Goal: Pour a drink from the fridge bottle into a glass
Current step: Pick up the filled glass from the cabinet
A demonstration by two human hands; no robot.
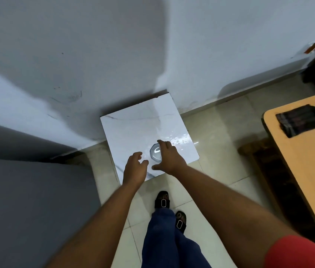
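A clear glass [155, 153] stands upright on a small white marble-topped table [133, 130] against the wall. My right hand [169, 158] reaches over the glass from the right, fingers spread around its rim and thumb below it; whether it touches the glass is unclear. My left hand [135, 168] hovers just left of the glass, fingers curled loosely apart and holding nothing. No bottle is in view.
A grey appliance top [27, 200] fills the lower left. A wooden table [303, 151] with a dark cloth [303, 119] stands at the right. Pale floor tiles [216, 136] lie between, with my sandalled feet [162, 200] below the small table.
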